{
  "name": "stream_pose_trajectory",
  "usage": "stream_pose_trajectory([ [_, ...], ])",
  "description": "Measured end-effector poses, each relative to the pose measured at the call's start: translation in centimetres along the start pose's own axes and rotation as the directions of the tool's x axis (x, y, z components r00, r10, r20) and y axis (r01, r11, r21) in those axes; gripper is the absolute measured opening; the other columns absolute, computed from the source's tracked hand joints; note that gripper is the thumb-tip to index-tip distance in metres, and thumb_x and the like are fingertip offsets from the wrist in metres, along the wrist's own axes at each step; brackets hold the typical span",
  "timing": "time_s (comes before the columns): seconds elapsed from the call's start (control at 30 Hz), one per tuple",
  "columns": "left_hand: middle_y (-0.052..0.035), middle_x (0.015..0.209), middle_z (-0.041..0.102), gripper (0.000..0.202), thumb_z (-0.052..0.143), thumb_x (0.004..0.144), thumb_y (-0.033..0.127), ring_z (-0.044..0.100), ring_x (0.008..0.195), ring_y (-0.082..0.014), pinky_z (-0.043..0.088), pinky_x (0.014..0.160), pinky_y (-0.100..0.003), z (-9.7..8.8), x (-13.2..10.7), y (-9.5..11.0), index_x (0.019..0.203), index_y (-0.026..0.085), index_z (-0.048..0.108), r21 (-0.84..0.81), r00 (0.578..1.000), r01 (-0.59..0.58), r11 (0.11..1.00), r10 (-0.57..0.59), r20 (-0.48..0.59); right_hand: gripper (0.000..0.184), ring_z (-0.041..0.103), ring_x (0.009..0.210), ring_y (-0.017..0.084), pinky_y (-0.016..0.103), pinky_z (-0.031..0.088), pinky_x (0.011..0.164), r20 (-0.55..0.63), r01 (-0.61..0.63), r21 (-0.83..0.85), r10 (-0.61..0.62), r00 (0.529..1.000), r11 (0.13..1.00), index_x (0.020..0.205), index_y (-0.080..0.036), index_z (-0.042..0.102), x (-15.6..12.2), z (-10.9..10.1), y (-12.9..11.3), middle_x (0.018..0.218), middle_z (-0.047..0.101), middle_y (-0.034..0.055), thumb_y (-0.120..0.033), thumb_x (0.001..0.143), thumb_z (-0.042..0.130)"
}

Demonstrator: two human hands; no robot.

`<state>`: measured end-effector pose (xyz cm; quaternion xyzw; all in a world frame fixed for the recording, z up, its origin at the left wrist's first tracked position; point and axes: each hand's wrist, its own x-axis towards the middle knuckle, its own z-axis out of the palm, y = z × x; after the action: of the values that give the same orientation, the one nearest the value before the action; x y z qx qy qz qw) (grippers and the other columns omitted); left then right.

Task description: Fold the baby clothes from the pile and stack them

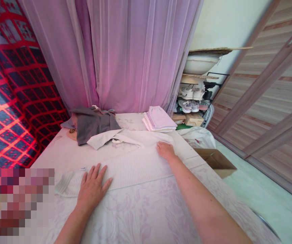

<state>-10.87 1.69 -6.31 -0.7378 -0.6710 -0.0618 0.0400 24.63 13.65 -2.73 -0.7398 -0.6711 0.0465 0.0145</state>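
Observation:
A pale ribbed garment lies spread across the bed, with one long part running toward the dark clothes; its exact kind I cannot tell. My left hand rests flat on its near left part, fingers spread. Toward the garment's right end, my right hand lies palm down on the fabric, fingers pointing left and fairly close together. Nothing shows in either hand's grasp. A heap of dark grey clothes touches the garment's far left part. Beyond my right hand sits a neat stack of folded pink and white clothes.
The bed has a floral cover. Pink curtains hang behind it, and a red-and-black patterned cloth at left. To the right are a shoe rack, a white bag, an open cardboard box and a wooden wardrobe.

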Motion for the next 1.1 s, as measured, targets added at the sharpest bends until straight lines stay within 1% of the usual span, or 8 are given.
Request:
stream_pose_trajectory([
  [0.1,-0.0114,0.148,0.038,0.059,0.041,0.087,0.052,0.032,0.137,-0.0315,0.025,0.109,-0.051,0.2,0.0,-0.1,0.137,0.021,0.047,-0.009,1.0,-0.005,1.0,0.005,-0.012,0.041,0.055,0.113,0.022,0.035,0.037,0.094,-0.045,-0.081,0.001,0.081,0.996,0.997,0.123,-0.023,0.058,0.4,-1.0,0.5,0.12,0.064,0.0095,-0.028,0.092,0.033],
  [0.3,-0.0105,0.148,0.039,0.06,0.039,0.087,0.053,0.032,0.137,-0.0313,0.025,0.109,-0.052,0.6,0.0,-0.3,0.137,0.021,0.048,-0.023,1.0,-0.012,1.0,0.011,-0.027,0.063,0.061,0.104,0.026,0.035,0.045,0.081,-0.041,-0.231,0.036,0.232,0.972,0.972,0.147,-0.018,0.028,2.9,-2.2,1.8,0.116,0.065,0.0148,-0.03,0.087,0.043],
  [0.37,-0.0103,0.147,0.04,0.06,0.039,0.087,0.054,0.032,0.137,-0.0311,0.025,0.109,-0.052,0.8,-0.1,-0.4,0.136,0.022,0.048,-0.033,0.999,-0.018,0.999,0.017,-0.04,0.06,0.061,0.104,0.026,0.034,0.045,0.08,-0.007,-0.23,0.045,0.23,0.973,0.972,0.142,-0.022,0.038,3.9,-2.1,2.1,0.117,0.065,0.0129,-0.03,0.083,0.05],
  [0.5,-0.0099,0.146,0.042,0.059,0.041,0.086,0.054,0.034,0.135,-0.0306,0.025,0.109,-0.051,0.9,-0.1,-0.5,0.135,0.022,0.05,-0.049,0.998,-0.018,0.999,0.015,-0.068,0.033,0.062,0.1,0.024,0.032,0.045,0.077,0.016,-0.234,0.063,0.233,0.972,0.97,0.111,-0.025,0.067,5.5,-1.7,2.3,0.11,0.068,0.0096,-0.028,0.081,0.052],
  [0.67,-0.0101,0.145,0.043,0.06,0.041,0.085,0.055,0.035,0.135,-0.0307,0.025,0.109,-0.051,0.8,0.0,-0.5,0.134,0.021,0.051,-0.038,0.997,-0.016,0.999,0.014,-0.07,0.039,0.062,0.098,0.024,0.032,0.044,0.078,-0.104,-0.268,0.086,0.276,0.955,0.96,0.119,-0.02,0.06,5.6,-0.5,2.3,0.105,0.068,0.0125,-0.032,0.092,0.035],
  [0.77,-0.0098,0.146,0.042,0.06,0.04,0.085,0.055,0.034,0.135,-0.0306,0.025,0.109,-0.051,0.8,0.0,-0.4,0.135,0.021,0.051,-0.027,0.998,-0.016,1.0,0.015,-0.056,0.04,0.061,0.099,0.023,0.031,0.043,0.083,-0.139,-0.215,0.092,0.226,0.964,0.972,0.124,-0.019,0.056,5.1,0.4,2.3,0.103,0.068,0.0111,-0.029,0.093,0.033],
  [0.97,-0.0103,0.146,0.042,0.06,0.041,0.085,0.054,0.034,0.135,-0.0311,0.025,0.108,-0.051,0.7,0.0,-0.4,0.134,0.021,0.051,-0.034,0.999,-0.015,0.999,0.013,-0.048,0.049,0.056,0.111,0.021,0.029,0.037,0.094,-0.166,-0.095,0.092,0.11,0.98,0.991,0.138,-0.015,0.042,3.8,1.1,1.8,0.121,0.062,0.0122,-0.02,0.091,0.034],
  [1.1,-0.0101,0.145,0.043,0.06,0.041,0.085,0.054,0.035,0.135,-0.0309,0.025,0.109,-0.051,0.6,0.0,-0.3,0.134,0.022,0.051,-0.031,0.999,-0.006,1.0,0.005,-0.046,0.054,0.035,0.134,0.022,0.037,0.024,0.108,-0.192,0.021,0.074,-0.007,0.981,0.997,0.145,-0.016,0.031,1.2,1.9,0.3,0.146,0.041,0.0114,-0.029,0.092,0.032],
])
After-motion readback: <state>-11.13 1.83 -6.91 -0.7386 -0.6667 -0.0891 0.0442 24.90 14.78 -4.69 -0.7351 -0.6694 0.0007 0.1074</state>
